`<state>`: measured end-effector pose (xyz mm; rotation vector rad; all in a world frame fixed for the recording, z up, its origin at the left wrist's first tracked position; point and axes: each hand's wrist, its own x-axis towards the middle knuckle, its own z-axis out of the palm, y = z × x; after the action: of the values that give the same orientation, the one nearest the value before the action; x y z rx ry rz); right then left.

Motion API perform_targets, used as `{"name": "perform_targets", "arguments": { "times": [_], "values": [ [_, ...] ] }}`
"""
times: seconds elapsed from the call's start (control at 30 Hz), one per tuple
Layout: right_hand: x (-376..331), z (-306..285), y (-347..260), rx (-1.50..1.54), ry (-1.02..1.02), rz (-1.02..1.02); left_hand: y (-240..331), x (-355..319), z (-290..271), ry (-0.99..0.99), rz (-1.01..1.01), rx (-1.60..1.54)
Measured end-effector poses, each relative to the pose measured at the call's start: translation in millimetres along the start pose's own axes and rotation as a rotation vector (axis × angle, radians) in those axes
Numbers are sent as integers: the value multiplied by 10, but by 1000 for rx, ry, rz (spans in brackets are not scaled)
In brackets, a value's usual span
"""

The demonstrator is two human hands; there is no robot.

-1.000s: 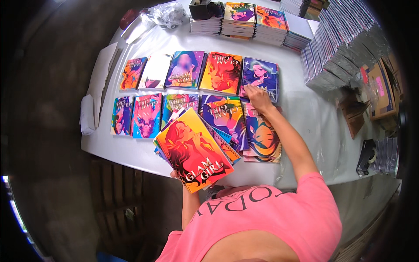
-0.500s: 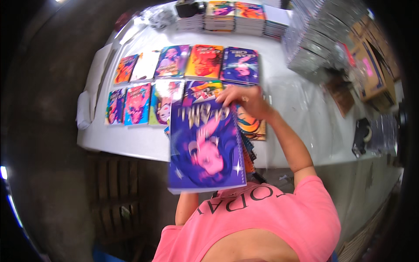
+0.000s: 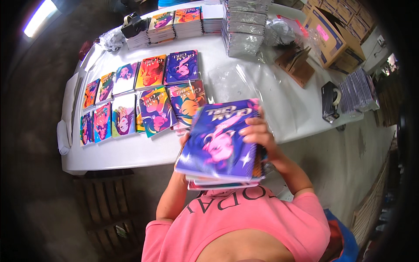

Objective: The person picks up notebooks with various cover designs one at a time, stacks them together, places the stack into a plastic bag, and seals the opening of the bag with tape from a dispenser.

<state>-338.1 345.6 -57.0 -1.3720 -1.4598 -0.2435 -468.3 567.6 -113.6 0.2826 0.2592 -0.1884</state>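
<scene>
Close to my chest is a stack of spiral notebooks [image 3: 220, 182], with a purple-covered notebook [image 3: 218, 146] on top. The cover has a pink figure and white star shapes. At the stack's left edge my left hand [image 3: 183, 142] grips it, most of the fingers hidden beneath. My right hand [image 3: 258, 134] holds the coil side, fingers laid over the top cover. Just beyond, on the white table [image 3: 244, 87], an orange-and-brown notebook [image 3: 188, 102] lies partly behind the stack. Beside it sits a tilted notebook with a yellow-and-purple cover [image 3: 156, 111].
Two rows of bright notebooks [image 3: 124, 78] spread across the table's left half. Farther back stand notebook piles [image 3: 187, 24], a black tape dispenser [image 3: 132, 25] and plastic-wrapped stacks [image 3: 244, 32]. To the right are a cardboard box [image 3: 334, 39], another tape dispenser [image 3: 331, 102] and wrapped bundles [image 3: 358, 91].
The purple notebook, earlier lifted by its top edge in my right hand, now lies on the stack between both hands. The view has shifted, showing more of the table's right side.
</scene>
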Motion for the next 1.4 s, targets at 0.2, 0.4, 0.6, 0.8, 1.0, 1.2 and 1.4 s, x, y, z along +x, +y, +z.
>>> {"name": "perform_targets", "arguments": {
  "times": [0.2,0.4,0.6,0.8,1.0,1.2,1.4],
  "values": [
    [-275,-904,721,166,331,285,-565,1356,590,560,1309,870],
    [-771,-1123,1303,674,228,699,-1123,1733,365,298,1138,915],
    [-1097,-1091,1703,505,56,598,-1231,1924,475,319,1218,1103],
    [-945,-1266,1621,528,1,608,-1280,1751,383,342,1101,1109],
    [-1170,-1087,1727,409,-121,830,-1478,1930,444,565,1243,1135],
    [-1281,-939,1828,350,-172,725,-1507,2025,-135,592,1143,1228],
    [-414,-1115,1878,497,-203,1045,-995,1874,790,1003,378,1305]
  ]
}}
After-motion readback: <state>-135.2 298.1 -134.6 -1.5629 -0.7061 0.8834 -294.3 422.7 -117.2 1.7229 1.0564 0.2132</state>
